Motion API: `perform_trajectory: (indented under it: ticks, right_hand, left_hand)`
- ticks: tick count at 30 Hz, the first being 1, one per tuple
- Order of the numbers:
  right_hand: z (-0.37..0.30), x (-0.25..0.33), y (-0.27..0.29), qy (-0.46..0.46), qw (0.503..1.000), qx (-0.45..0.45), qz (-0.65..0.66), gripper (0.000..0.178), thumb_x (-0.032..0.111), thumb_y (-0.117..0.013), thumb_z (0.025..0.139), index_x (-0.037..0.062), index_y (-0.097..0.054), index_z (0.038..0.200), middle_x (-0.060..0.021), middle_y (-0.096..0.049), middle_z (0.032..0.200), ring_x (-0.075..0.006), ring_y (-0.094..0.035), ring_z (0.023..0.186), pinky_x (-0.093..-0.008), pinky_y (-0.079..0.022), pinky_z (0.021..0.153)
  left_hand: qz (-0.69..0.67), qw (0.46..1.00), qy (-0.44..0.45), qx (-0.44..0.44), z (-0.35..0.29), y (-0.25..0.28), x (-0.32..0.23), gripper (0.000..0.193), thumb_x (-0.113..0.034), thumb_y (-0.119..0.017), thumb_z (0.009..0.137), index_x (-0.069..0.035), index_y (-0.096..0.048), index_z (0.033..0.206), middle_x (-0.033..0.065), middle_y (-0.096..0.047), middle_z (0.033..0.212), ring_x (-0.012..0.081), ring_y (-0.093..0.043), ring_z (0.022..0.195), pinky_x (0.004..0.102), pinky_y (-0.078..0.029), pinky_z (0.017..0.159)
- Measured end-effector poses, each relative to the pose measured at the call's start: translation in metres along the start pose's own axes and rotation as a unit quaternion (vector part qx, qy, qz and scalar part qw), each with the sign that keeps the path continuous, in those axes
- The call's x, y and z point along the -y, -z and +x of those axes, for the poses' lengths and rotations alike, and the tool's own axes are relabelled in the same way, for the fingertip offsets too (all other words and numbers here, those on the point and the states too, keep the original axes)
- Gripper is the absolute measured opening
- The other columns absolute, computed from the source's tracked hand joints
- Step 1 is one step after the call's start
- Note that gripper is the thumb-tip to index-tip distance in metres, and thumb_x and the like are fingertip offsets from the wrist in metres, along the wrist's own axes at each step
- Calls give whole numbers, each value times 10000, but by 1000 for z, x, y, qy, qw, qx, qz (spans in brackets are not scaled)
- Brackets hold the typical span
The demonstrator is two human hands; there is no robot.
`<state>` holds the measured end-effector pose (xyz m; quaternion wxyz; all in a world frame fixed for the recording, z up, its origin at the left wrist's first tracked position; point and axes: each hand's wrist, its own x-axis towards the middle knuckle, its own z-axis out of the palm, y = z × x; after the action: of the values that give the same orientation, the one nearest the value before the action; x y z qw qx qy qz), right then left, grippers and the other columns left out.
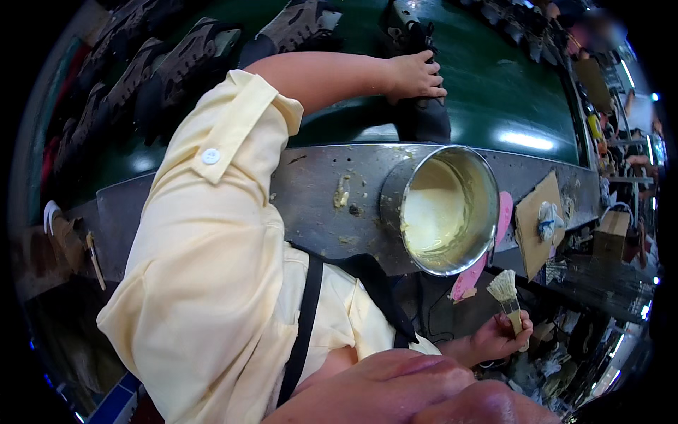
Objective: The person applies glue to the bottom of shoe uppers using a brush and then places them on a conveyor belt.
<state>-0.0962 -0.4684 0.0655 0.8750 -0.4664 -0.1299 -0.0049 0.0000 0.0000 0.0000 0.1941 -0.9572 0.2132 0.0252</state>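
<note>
My left arm reaches across to a dark shoe (427, 120) on the green conveyor belt. My left hand (413, 78) is closed over the shoe's upper, the fingers curled over its far side. A flat brush (505, 293) with pale, coated bristles is in my right hand (498, 338), low on the right. My fingers wrap its handle and the bristles point up. Between the two hands a metal pot (487, 205) stands tilted toward me. Whitish, creamy paste (431, 215) lies inside it and smears its wall.
A metal ledge (318, 212) with dried paste spots runs along the belt (494, 92). Several grey-brown shoes (191, 53) stand on the belt at left. A pink sole-shaped piece (470, 279) sits by the pot. Right of it is a cardboard piece (533, 219) with a crumpled rag (548, 219).
</note>
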Motion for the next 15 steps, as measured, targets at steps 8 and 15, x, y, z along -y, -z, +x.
perform_trajectory:
  ticks: [8,15]
  right_hand:
    - [-1,-15,3,61,996,-64,-9,205,229,-490,921,35,-531,869,-84,-514,839,-113,-480,660,-209,-399,521]
    - [4,-13,-7,103,992,-70,-27,212,223,-516,905,21,-560,862,-92,-536,802,-108,-465,588,-204,-386,499]
  left_hand:
    - [38,996,-86,4,41,4,43,1051,-248,-882,491,-187,-302,1365,100,-452,1265,292,-403,1188,514,-235,1047]
    - [-63,964,42,-257,4,16,69,987,-256,-848,439,-164,-380,1303,87,-521,1172,273,-505,1080,415,-380,947]
